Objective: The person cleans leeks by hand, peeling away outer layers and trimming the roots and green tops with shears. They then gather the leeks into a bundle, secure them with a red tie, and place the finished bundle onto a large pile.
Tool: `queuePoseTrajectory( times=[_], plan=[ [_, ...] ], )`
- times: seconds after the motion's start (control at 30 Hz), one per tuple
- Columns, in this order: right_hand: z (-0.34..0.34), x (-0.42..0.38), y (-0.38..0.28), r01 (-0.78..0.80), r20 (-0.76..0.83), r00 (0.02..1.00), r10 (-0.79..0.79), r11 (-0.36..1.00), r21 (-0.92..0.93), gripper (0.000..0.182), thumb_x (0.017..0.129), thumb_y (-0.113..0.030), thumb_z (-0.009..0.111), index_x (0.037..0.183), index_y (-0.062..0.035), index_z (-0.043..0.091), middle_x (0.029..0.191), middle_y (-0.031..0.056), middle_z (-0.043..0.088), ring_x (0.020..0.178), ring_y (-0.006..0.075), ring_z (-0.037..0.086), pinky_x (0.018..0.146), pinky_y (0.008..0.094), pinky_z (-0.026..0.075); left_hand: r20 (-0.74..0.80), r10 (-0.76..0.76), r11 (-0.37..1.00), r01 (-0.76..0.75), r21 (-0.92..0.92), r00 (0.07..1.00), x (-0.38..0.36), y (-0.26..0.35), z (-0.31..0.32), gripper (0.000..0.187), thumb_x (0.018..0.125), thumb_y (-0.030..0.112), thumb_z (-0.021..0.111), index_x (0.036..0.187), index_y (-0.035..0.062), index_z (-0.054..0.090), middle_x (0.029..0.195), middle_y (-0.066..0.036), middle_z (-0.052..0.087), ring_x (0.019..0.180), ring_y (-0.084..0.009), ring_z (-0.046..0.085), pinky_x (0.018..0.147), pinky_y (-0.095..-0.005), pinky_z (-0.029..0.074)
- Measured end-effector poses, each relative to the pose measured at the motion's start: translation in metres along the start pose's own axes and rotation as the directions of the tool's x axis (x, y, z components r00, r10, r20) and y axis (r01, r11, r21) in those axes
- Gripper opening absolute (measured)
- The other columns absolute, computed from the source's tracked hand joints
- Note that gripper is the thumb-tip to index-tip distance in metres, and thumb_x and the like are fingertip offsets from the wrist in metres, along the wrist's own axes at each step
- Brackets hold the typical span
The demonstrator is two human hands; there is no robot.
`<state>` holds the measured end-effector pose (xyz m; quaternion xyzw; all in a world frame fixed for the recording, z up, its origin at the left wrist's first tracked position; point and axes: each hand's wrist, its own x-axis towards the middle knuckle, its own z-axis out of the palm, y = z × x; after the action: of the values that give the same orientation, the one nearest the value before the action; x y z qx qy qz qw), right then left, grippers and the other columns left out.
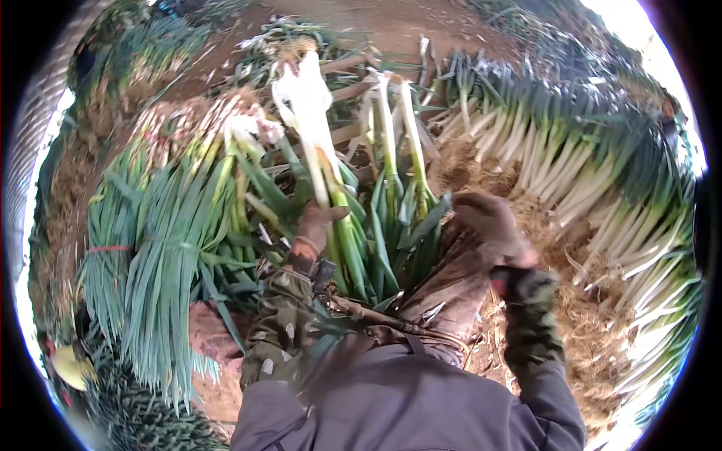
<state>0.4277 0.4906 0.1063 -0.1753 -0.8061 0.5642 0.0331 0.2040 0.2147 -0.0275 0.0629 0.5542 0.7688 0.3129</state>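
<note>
My left hand [320,224] is closed round a leek [308,143] with a thick white stalk, held upright with its root end up and its green leaves down toward my lap. More leeks [392,150] stand root end up just to the right, leaning against my legs. Over my right knee, my right hand [489,218] is blurred, its fingers curled toward those leaves; whether it touches them or holds anything is unclear.
A tied bundle of leeks [177,255] lies at the left. Rows of white-stalked leeks [556,161] curve along the right, beside a heap of brown roots [587,331]. Loose leaves and stalks lie on the dirt ground [406,22] ahead.
</note>
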Motion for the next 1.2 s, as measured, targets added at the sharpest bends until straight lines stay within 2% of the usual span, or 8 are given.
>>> queuePoseTrajectory(
  times=[0.1, 0.2, 0.3, 0.47, 0.63, 0.97, 1.13, 1.2],
  plan=[
    [0.122, 0.083, -0.002, 0.209, 0.153, 0.966, -0.21, 0.978, 0.018, 0.029, 0.097, -0.019, 0.064, 0.116, 0.0018, 0.065, 0.1, 0.0109, 0.071, 0.086, 0.0183, 0.067, 0.076, 0.0323, 0.054, -0.139, -0.023, 0.953, 0.064, 0.295, 0.99, -0.003, 0.0, -0.004, 0.042, 0.071, 0.011, 0.084, 0.108, 0.0013, 0.068, 0.09, -0.004, 0.069, 0.075, -0.0166, 0.064, 0.07, -0.0315, 0.053],
    [0.204, 0.129, 0.008, 0.083, -0.01, 0.996, -0.09, 0.948, -0.307, 0.035, 0.096, -0.027, 0.063, 0.111, 0.0041, 0.063, 0.094, 0.0159, 0.069, 0.081, 0.0245, 0.067, 0.074, 0.0367, 0.052, -0.114, 0.045, 0.997, -0.038, 0.066, 0.993, -0.017, 0.004, 0.002, 0.037, 0.078, 0.012, 0.078, 0.112, 0.0008, 0.068, 0.093, -0.003, 0.069, 0.079, -0.0145, 0.065, 0.071, -0.0305, 0.053],
    [0.212, 0.141, 0.006, 0.115, -0.031, 0.992, -0.121, 0.983, -0.14, 0.037, 0.095, -0.03, 0.063, 0.108, 0.0041, 0.062, 0.092, 0.0199, 0.067, 0.083, 0.0291, 0.067, 0.077, 0.04, 0.051, -0.104, 0.069, 0.933, -0.027, 0.359, 0.992, -0.027, 0.018, 0.002, 0.035, 0.082, 0.012, 0.075, 0.114, 0.0009, 0.066, 0.097, -0.003, 0.069, 0.083, -0.0134, 0.064, 0.073, -0.0295, 0.053],
    [0.199, 0.168, -0.008, 0.198, -0.033, 0.98, -0.196, 0.957, 0.211, 0.027, 0.1, -0.024, 0.059, 0.104, 0.0034, 0.062, 0.088, 0.0039, 0.062, 0.08, 0.01, 0.054, 0.072, 0.0283, 0.048, -0.018, 0.177, 0.958, -0.168, 0.233, 0.984, -0.023, 0.009, 0.004, 0.036, 0.087, 0.01, 0.072, 0.121, 0.0009, 0.064, 0.104, -0.005, 0.07, 0.09, -0.0143, 0.064, 0.08, -0.0302, 0.053],
    [0.192, 0.17, -0.011, 0.204, -0.085, 0.979, -0.186, 0.9, 0.384, 0.028, 0.099, -0.023, 0.06, 0.105, 0.0038, 0.063, 0.086, 0.0007, 0.06, 0.078, 0.0089, 0.052, 0.071, 0.0264, 0.046, -0.047, 0.13, 0.991, -0.13, 0.016, 0.99, -0.016, 0.016, 0.011, 0.031, 0.086, 0.009, 0.073, 0.115, 0.0007, 0.067, 0.096, -0.003, 0.071, 0.08, -0.0121, 0.064, 0.071, -0.0272, 0.053],
    [0.19, 0.171, -0.01, 0.275, -0.054, 0.96, -0.274, 0.89, 0.365, 0.038, 0.101, -0.026, 0.058, 0.12, 0.0066, 0.057, 0.104, 0.0073, 0.064, 0.098, 0.0129, 0.056, 0.087, 0.0288, 0.049, -0.091, 0.195, 0.949, -0.165, 0.27, 0.977, -0.007, -0.025, 0.005, 0.032, 0.093, 0.021, 0.069, 0.116, -0.0006, 0.064, 0.095, -0.007, 0.07, 0.08, -0.0141, 0.063, 0.073, -0.0319, 0.052],
    [0.191, 0.155, -0.021, 0.292, -0.045, 0.956, -0.291, 0.955, 0.042, 0.076, 0.083, -0.044, 0.08, 0.126, 0.0065, 0.043, 0.101, 0.0173, 0.065, 0.091, 0.0229, 0.065, 0.081, 0.034, 0.053, 0.27, 0.34, 0.543, -0.423, 0.726, 0.901, -0.02, -0.01, 0.0, 0.048, 0.091, 0.031, 0.072, 0.122, -0.0025, 0.056, 0.103, -0.02, 0.068, 0.098, -0.0346, 0.067, 0.085, -0.045, 0.05],
    [0.194, 0.15, -0.032, 0.191, -0.081, 0.978, -0.194, 0.981, -0.043, 0.074, 0.078, -0.036, 0.081, 0.124, 0.0075, 0.042, 0.094, 0.0245, 0.067, 0.09, 0.0346, 0.07, 0.079, 0.0403, 0.056, 0.341, 0.017, 0.218, -0.336, 0.916, 0.94, -0.016, 0.007, -0.007, 0.05, 0.09, 0.032, 0.071, 0.127, 0.004, 0.055, 0.097, -0.017, 0.068, 0.086, -0.0331, 0.067, 0.082, -0.0454, 0.053]
  ],
)
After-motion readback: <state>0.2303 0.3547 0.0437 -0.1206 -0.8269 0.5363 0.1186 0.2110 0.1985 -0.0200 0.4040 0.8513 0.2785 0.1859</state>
